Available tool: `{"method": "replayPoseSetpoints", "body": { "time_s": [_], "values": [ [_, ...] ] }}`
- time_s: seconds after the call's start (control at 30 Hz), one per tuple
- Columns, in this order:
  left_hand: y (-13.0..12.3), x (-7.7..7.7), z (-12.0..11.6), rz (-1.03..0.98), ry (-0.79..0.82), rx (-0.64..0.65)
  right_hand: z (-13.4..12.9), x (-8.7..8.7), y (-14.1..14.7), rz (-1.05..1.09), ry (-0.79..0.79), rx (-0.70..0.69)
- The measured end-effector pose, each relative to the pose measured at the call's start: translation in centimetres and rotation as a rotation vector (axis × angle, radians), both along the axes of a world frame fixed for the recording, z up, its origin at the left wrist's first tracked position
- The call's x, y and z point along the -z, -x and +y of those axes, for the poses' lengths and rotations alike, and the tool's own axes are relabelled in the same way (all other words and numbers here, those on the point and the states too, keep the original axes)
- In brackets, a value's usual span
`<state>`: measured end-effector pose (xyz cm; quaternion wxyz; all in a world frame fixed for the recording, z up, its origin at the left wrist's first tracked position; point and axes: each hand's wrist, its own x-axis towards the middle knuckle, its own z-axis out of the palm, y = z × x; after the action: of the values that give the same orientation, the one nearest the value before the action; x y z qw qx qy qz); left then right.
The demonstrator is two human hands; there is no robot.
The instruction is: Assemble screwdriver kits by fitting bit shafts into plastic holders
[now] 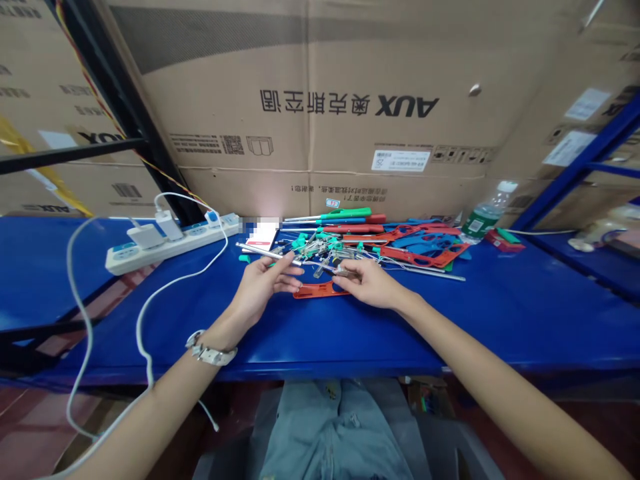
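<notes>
My left hand (pixel 270 287), with a white watch on the wrist, is closed on a thin silver rod (pixel 250 250) that points up and left. Pinched in my right hand (pixel 367 283) is a small part with a thin metal piece towards the left hand; its shape is mostly hidden by the fingers. Just below both hands an orange plastic shell (pixel 315 291) lies on the blue tabletop (pixel 350 340). Behind them spreads a pile of small green and metal parts (pixel 320 247), with red casings (pixel 425 257) and blue casings (pixel 430 241) to the right.
A white power strip (pixel 200 237) with chargers and cables stands at the left. At the back right are a water bottle (pixel 485 217) and a small red box (pixel 504 241). Cardboard boxes (pixel 325 67) form a wall behind the table, beside metal shelf posts.
</notes>
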<state>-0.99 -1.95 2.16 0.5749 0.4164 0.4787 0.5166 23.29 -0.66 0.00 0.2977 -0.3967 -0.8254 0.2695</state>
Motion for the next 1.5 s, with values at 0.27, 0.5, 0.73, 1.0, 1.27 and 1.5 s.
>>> {"method": "replayPoseSetpoints", "body": {
  "time_s": [0.27,0.5,0.73,1.0,1.27,1.5],
  "values": [
    [1.8,0.2,-1.7,0.254,0.094,0.123,-0.1,-1.2,0.6,-0.328,-0.130,-0.083],
    [3.0,1.4,-2.3,0.855,-0.679,0.133,0.6,-1.5,0.8,-0.348,-0.111,-0.104],
    [3.3,1.8,0.3,1.279,-0.961,0.368,1.0,-0.8,0.2,-0.242,-0.101,-0.055],
    [1.6,1.4,-0.2,1.307,-1.156,0.428,1.1,-0.4,-0.7,0.166,0.036,0.043],
    [-1.3,1.0,-1.0,1.497,-0.906,0.518,1.5,0.1,-0.7,0.185,0.040,0.087],
    [-5.9,0.4,-3.5,1.629,-0.671,0.456,1.4,0.3,0.0,0.175,-0.016,0.101]
  ]
}}
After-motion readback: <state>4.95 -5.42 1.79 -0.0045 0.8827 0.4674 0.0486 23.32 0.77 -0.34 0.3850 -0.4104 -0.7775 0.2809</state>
